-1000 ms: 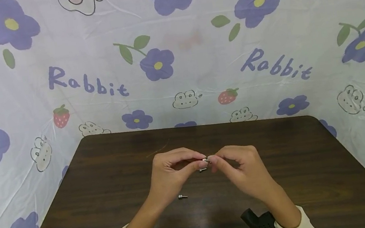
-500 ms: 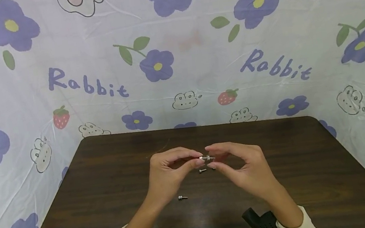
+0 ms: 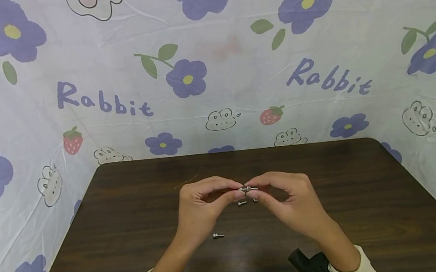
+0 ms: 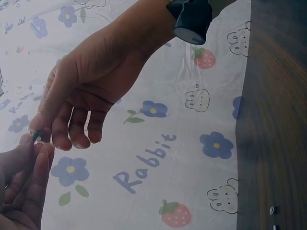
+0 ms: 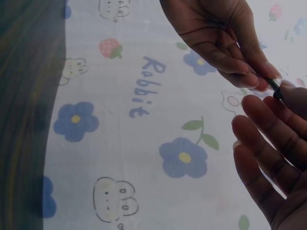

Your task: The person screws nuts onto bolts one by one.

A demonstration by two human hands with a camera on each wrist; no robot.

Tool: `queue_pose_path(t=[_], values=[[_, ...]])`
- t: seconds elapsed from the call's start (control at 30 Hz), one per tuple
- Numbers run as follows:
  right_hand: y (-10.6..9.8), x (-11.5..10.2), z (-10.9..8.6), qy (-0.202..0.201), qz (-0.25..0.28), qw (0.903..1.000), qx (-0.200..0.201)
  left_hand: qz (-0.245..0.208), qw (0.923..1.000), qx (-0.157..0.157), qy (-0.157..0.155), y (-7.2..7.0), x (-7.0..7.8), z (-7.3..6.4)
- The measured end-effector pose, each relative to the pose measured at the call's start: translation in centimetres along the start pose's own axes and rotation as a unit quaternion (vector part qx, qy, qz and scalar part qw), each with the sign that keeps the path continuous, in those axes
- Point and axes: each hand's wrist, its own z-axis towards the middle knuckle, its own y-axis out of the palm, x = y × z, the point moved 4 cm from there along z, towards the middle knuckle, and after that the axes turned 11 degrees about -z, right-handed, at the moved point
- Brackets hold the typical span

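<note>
In the head view, my left hand [image 3: 200, 205] pinches the head end of a small silver bolt [image 3: 254, 188] between thumb and forefinger, the shank pointing right. A nut [image 3: 249, 188] sits partway along that shank. The thumb and forefinger of my right hand [image 3: 289, 195] pinch around the nut, and the bolt's tip shows between them. Both hands are raised over the table. Seen from the right wrist, the bolt [image 5: 274, 85] lies between the two hands' fingertips, partly covered.
Below the hands a small screw [image 3: 242, 203] lies on the dark wooden table [image 3: 132, 239]. Another small metal piece [image 3: 255, 200] is partly hidden by the right thumb. Nearer the front lies a second bolt [image 3: 218, 235]. A printed cloth [image 3: 236, 83] hangs behind the table.
My right fingertips spread apart around the nut half a second ago and have now come together on it. The left hand has shifted slightly left since a second ago, still holding the bolt.
</note>
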Motion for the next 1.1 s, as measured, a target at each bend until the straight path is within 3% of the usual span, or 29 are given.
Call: queue_pose_path(t=[0.5, 0.8, 1.1], values=[[-0.19, 0.46, -0.15, 0.045, -0.018, 0.9988, 0.002, 0.009, 1.0000, 0.004, 0.002, 0.10, -0.22, 0.09], [-0.70, 0.09, 0.23, -0.037, 0.018, 0.9988, 0.027, 0.020, 0.9997, 0.012, 0.003, -0.11, -0.25, 0.05], [-0.39, -0.14, 0.38, -0.061, 0.029, 0.9973, 0.029, 0.011, 0.9999, 0.006, -0.001, 0.03, -0.33, -0.04]])
